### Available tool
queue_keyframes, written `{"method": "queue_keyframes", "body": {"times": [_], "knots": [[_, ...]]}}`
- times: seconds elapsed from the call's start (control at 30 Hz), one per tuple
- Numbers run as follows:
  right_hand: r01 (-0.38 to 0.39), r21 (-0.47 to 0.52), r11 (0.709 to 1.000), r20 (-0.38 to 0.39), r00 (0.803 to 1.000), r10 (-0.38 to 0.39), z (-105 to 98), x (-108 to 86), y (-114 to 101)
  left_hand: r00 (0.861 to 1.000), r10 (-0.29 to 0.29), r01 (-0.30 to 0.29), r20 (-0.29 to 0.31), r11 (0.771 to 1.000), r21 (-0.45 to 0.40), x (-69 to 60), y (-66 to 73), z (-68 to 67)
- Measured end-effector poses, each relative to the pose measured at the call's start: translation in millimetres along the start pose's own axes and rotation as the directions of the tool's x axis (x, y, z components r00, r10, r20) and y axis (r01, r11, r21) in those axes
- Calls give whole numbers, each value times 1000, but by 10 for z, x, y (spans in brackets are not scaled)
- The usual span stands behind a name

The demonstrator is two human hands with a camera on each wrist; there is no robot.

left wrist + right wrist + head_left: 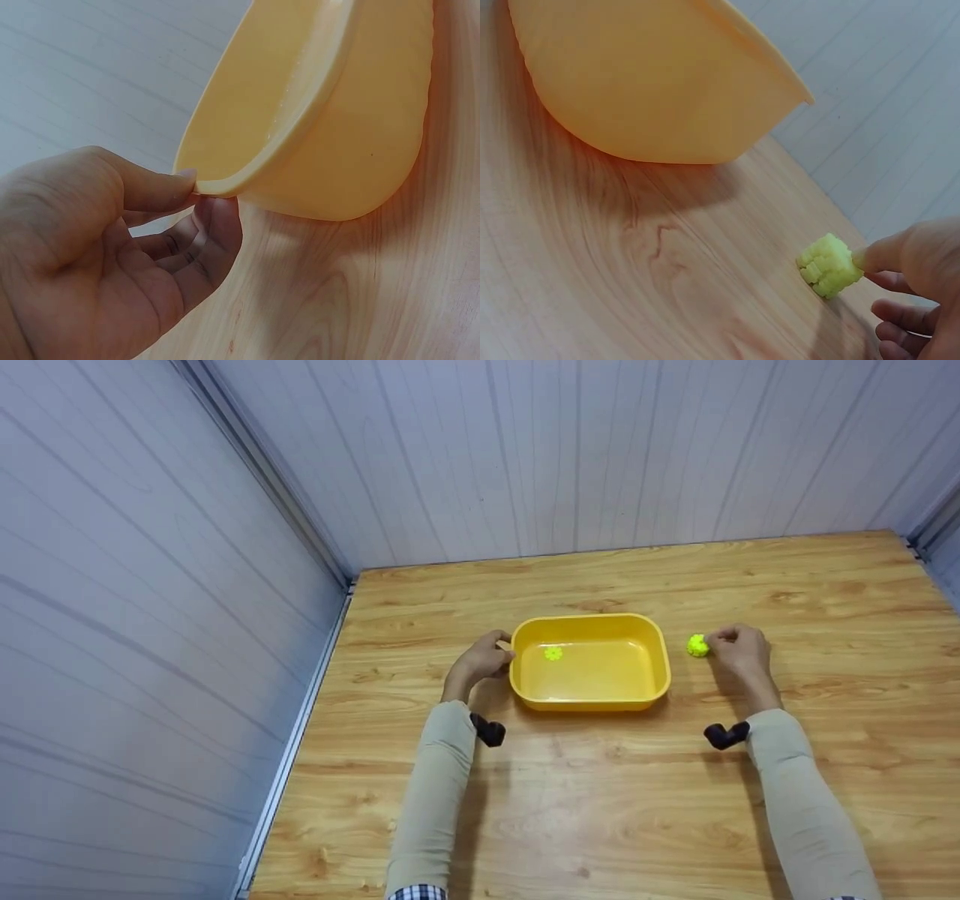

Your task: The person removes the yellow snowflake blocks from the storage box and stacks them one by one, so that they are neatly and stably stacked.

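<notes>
A yellow plastic basin (pixel 592 706) with rounded corners stands on the wooden table. At its left end my left hand (pixel 486 658) pinches the rim; the left wrist view shows the thumb (pixel 161 189) on top and curled fingers beneath. Inside the basin, toward its left, lies a small bright yellow flower-shaped piece (pixel 553 653). To the right of the basin, my right hand (pixel 742 651) holds a small, bumpy yellow-green block (pixel 829 265) at its side with the fingertips. Whether that block touches the table cannot be told.
The wooden table (pixel 600 795) reaches back to a white panelled wall (pixel 540 457). Another panelled wall (pixel 150 585) runs along its left side. Dark camera mounts (pixel 489 730) stick out from both wrists.
</notes>
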State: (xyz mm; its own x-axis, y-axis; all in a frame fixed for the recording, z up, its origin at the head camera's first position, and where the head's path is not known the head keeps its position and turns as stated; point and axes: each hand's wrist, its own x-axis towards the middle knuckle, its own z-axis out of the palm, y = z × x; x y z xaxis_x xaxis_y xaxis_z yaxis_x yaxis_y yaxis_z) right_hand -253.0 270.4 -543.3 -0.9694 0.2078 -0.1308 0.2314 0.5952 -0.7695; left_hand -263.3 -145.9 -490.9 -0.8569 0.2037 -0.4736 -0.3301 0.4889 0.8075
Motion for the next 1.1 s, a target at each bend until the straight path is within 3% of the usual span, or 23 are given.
{"method": "queue_keyframes", "body": {"times": [0.43, 0.67, 0.9, 1.1], "knots": [[16, 21, 1000, -15, 1000, -16, -72, -43, -83, 1000, 12, -12, 12, 1000, -24, -17, -23, 1], [76, 58, 995, -53, 996, -73, -13, -72, -283, 1000, 7, -7, 8, 1000, -28, -24, -28, 0], [168, 90, 982, -65, 985, -163, 126, -144, -516, 1000, 19, -19, 11, 999, -28, -17, -26, 5], [204, 105, 973, -48, 979, -200, 262, -204, -736, 1000, 30, -30, 2, 1000, -8, -22, -12, 3]]}}
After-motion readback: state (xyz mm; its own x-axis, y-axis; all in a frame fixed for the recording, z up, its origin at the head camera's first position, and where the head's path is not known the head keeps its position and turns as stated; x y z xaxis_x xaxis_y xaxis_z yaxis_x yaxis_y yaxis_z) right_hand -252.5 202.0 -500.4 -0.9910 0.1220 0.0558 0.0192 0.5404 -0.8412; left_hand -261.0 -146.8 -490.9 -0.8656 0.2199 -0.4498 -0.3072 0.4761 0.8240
